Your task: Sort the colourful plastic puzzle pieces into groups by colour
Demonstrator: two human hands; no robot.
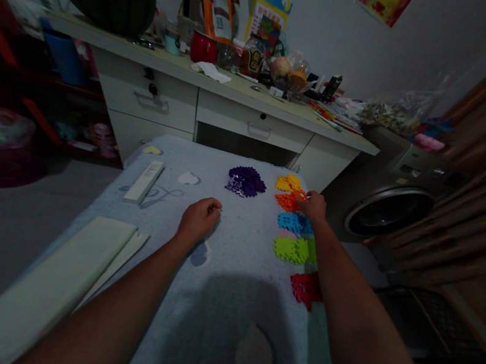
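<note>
Where the cloth-covered desk (242, 241) begins on the left: a long pale slab (54, 275) lies flat along the edge, with a thinner pale strip (117, 263) just beside it.
White narrow box: the item (144, 182) lies farther back, apart from all coloured pieces.
Left hand: it (200, 218) is over the middle of the desk, short of the purple pile; its fingers are curled inward, and whether they are fully closed or hold a small piece cannot be told.
Purple pile: notched pieces (247, 181) lie heaped towards the back, well apart from the right-hand column; some at the lower left catch the light.
Yellow pile: pieces (288, 183) form the far end of that column.
Orange pile: pieces (287, 200) lie just in front of the yellow; judged to be the point of work, the step in hand being the handling of pieces here.
Blue pile and green pile: the blue (293, 222) and the green (294, 249) follow, nearer the person.
Red pile: pieces (305, 289) lie nearest, partly covered by the right forearm.
Right hand: it (313, 206) is at the orange pile, fingers lowered; whether they grip a piece or merely touch cannot be told. In this inspector's judgement, the next move calls for a light fingertip hold, without dragging the neighbouring yellow or blue.
Washing machine: it (391, 185) stands beyond the desk, clear of the work.
</note>
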